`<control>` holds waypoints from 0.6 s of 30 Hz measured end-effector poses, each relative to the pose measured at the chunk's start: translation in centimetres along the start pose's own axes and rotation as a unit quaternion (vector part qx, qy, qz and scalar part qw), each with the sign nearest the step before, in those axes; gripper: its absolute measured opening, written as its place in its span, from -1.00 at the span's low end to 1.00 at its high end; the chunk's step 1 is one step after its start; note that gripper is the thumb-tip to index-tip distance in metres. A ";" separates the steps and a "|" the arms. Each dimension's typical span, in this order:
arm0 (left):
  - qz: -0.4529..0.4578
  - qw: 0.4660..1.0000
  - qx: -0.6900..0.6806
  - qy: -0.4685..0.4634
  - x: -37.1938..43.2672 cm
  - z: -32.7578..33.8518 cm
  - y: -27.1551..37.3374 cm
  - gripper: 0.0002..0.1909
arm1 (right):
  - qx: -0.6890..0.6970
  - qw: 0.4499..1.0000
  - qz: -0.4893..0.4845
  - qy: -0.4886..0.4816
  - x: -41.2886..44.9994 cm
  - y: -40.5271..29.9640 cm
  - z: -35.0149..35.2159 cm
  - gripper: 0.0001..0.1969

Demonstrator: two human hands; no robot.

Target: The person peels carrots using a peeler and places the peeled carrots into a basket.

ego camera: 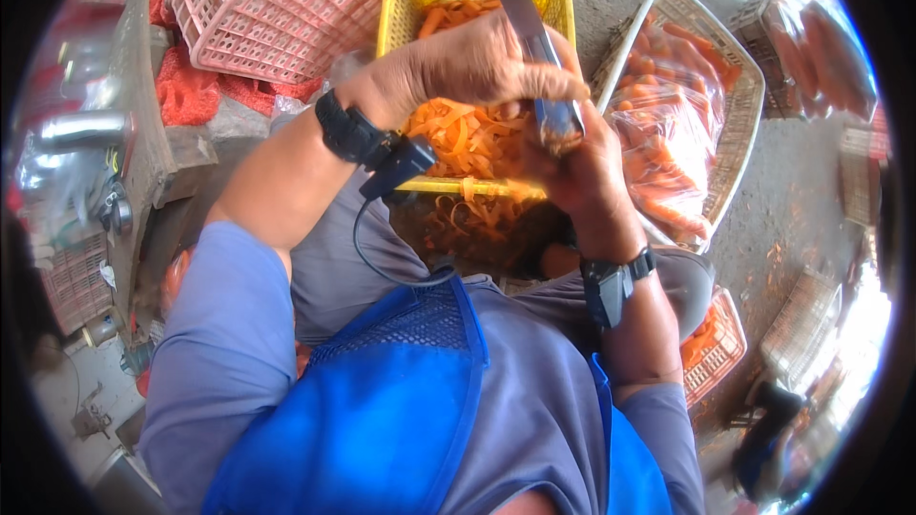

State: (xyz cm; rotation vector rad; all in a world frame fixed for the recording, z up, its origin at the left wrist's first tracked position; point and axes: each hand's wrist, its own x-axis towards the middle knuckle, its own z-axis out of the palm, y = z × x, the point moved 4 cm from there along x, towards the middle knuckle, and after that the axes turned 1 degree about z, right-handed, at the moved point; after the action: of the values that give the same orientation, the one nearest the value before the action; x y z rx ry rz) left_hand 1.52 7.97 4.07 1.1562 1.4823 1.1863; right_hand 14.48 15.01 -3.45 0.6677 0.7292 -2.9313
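A long knife-like tool (pixel 519 3) with a dark flat blade points up and away over the yellow plastic crate (pixel 476 184). My left hand (pixel 476 61) pinches it where the blade meets the shiny metal lower part. Around its lower end, which looks brownish, my right hand (pixel 590 164) is closed. Whether my right fingers also hold something behind it is hidden. Orange carrot peelings (pixel 465 136) lie in the crate beneath both hands, and more orange pieces show at its far side. Some peel strips (pixel 469 218) hang over the near rim.
To the right, a white plastic crate (pixel 744 150) holds carrots in a clear plastic bag (pixel 662 136). A tilted pink crate (pixel 279 7) stands left, above red mesh sacks (pixel 186 86) and a wooden bench (pixel 139 157). Another crate with orange pieces (pixel 715 347) sits by my right knee.
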 end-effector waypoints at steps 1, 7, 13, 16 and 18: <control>0.008 1.000 0.006 0.026 0.2 -0.8 -0.2 -0.76 | 0.016 0.999 0.009 -0.033 -0.1 0.2 -0.1 -0.58; 0.011 0.955 0.181 0.234 -0.1 -9.4 -2.4 -0.78 | -0.031 0.995 0.006 -0.099 -2.4 0.1 1.2 -0.45; -0.053 0.994 0.074 0.061 -0.5 -5.6 -2.0 -0.73 | -0.050 0.998 0.021 -0.039 -0.7 0.1 1.2 -0.41; -0.049 0.998 -0.031 0.022 0.6 -3.9 -3.8 -0.74 | -0.077 0.997 0.009 0.019 -0.6 0.5 1.3 -0.41; -0.028 0.999 0.007 0.029 0.7 -4.7 -4.5 -0.74 | -0.115 0.986 -0.013 0.116 -0.4 0.7 1.7 -0.41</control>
State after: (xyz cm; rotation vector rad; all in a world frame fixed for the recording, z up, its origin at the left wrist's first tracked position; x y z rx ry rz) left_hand -3.80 7.45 0.32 1.0924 1.5589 1.1814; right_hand 14.28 13.63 -2.25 0.9892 1.0848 -2.7581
